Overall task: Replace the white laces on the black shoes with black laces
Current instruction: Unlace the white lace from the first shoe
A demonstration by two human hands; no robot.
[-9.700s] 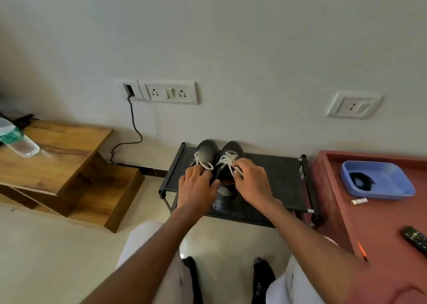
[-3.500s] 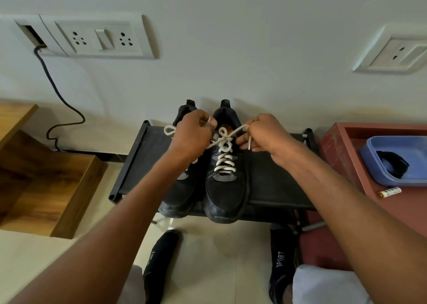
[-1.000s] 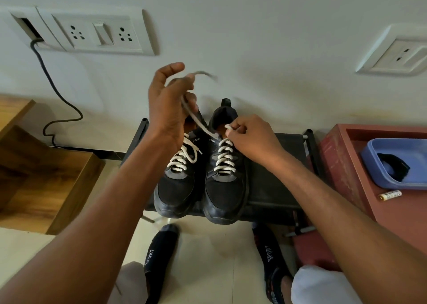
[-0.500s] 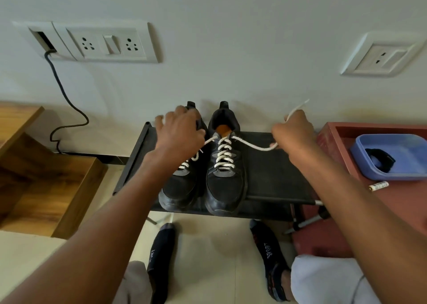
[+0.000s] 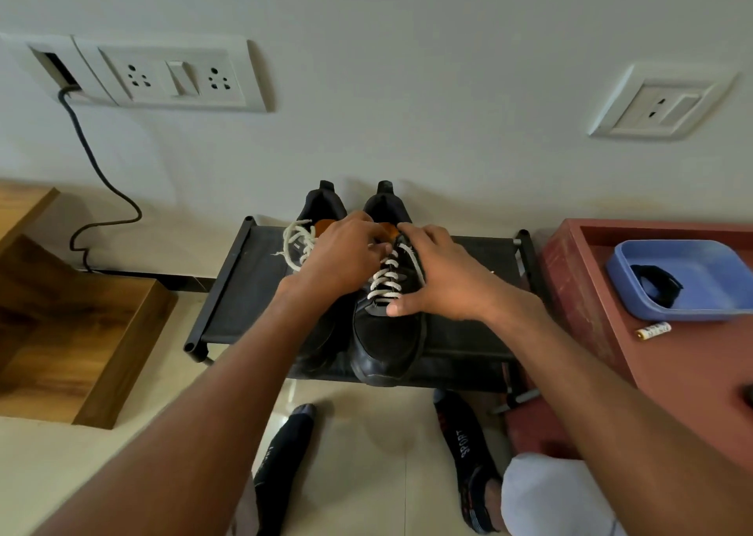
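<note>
Item: white lace [image 5: 385, 280], right-hand shoe [image 5: 387, 331]. My left grip [image 5: 340, 260] pinches its top crossing; right grip [image 5: 438, 280] splayed, steadying. Draw each row out slowly.

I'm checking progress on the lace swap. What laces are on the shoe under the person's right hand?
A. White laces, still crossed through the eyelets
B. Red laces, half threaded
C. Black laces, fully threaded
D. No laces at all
A: white laces still criss-cross the front of the black shoe, which stands on the black rack with the right hand resting on its side.
</note>
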